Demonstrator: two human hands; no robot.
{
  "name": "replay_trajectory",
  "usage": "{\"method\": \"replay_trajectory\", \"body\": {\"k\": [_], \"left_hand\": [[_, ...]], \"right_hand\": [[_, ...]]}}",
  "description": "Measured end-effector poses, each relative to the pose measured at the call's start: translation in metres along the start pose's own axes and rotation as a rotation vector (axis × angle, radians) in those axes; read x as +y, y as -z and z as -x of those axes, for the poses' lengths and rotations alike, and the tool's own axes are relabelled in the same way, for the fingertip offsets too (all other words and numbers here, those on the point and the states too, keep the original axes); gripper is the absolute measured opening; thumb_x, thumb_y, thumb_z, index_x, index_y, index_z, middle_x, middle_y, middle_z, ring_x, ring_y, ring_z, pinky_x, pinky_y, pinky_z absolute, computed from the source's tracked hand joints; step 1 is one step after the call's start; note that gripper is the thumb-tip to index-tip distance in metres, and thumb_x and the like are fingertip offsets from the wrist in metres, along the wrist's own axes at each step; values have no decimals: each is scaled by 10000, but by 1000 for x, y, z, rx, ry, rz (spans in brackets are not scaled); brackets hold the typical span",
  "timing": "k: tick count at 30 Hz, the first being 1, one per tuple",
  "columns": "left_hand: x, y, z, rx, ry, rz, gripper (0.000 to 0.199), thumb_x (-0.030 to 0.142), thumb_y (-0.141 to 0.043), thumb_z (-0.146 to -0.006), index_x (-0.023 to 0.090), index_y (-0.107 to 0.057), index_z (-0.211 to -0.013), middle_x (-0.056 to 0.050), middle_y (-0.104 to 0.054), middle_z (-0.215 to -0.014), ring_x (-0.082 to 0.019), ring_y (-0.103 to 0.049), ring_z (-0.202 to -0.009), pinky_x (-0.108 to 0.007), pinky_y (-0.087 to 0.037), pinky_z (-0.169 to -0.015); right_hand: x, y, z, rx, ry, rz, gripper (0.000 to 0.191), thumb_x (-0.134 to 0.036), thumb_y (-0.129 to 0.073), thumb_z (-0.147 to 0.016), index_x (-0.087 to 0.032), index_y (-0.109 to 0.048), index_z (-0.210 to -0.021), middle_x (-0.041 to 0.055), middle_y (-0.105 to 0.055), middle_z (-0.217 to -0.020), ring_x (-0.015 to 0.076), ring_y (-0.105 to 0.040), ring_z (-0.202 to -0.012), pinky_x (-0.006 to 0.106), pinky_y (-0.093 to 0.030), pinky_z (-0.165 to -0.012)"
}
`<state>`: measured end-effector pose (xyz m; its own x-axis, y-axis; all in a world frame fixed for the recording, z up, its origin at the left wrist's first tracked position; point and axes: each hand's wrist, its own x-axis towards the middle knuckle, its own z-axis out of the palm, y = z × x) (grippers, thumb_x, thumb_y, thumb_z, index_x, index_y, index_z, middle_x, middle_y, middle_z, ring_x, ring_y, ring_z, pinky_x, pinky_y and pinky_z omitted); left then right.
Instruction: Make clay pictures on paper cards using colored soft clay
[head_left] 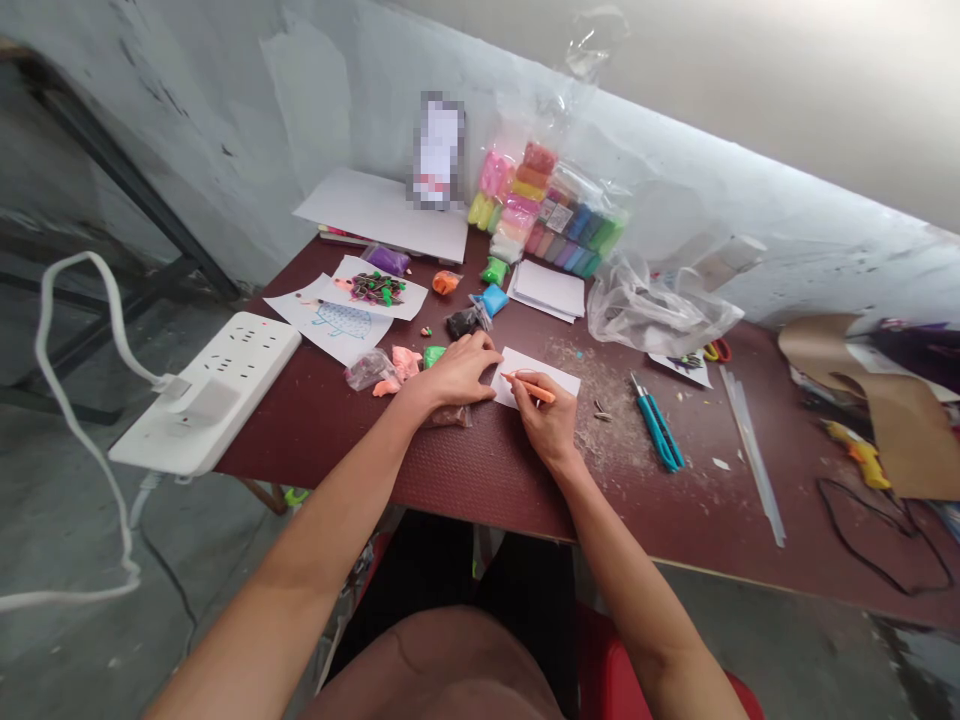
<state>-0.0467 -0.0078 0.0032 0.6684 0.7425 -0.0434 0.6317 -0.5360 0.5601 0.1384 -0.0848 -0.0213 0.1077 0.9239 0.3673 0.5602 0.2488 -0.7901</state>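
Note:
My right hand [551, 422] grips an orange pen [537, 390], its tip on a small white sheet of paper [562, 381]. At the sheet's left edge my left hand [466, 370] lies with its fingers apart, touching the paper and holding nothing. Packets of modelling clay lie around that hand: a black one [466, 320] behind it, a green one [433, 355] and a peach lump [406, 363] to its left, and a brown one [450, 417] partly hidden below it. Farther left, a drawing of a hedgehog [343, 322] lies beside a clay piece with green and dark bits [379, 288].
A teal utility knife [658, 425], clear glue sticks [752, 455] and a yellow glue gun [862, 455] lie to the right. Bagged coloured clay [555, 215] and a phone [439, 150] stand by the wall. A white power strip [214, 385] sits at the left table edge.

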Motion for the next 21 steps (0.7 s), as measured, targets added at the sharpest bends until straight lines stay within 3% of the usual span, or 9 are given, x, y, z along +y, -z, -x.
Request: {"method": "replay_trajectory", "body": {"k": [21], "left_hand": [[-1, -1, 0, 5, -4, 15, 450, 300, -702, -854, 216, -685, -1296, -110, -553, -1409, -303, -531, -1343, -434, -418, -1191]], "right_hand": [[-1, 2, -2, -49, 20, 5, 198, -391, -673, -955, -231, -778, -906, 79, -823, -974, 234, -764, -894, 383, -592, -890]]}}
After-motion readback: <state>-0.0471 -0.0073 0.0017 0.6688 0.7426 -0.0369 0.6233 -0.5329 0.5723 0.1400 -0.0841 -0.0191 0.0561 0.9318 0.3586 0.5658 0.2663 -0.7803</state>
